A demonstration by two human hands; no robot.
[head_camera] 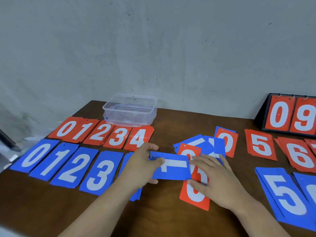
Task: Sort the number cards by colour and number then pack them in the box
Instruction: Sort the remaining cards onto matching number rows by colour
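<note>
Mid-table, we're pinching blue 1 card [172,165] sideways in left hand [145,161]; blue 1 stack [54,161] lying left; right hand [217,182] resting flat on pile [207,144].

Sideways blue card [171,165] (box [130,117] beyond)

A dark brown wooden table [164,219] stands against a scuffed grey wall [153,48].

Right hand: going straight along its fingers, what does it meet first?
Probably the blue 1 card, pinched by the left hand; the right hand seems about at its edge, depth unclear.
</note>
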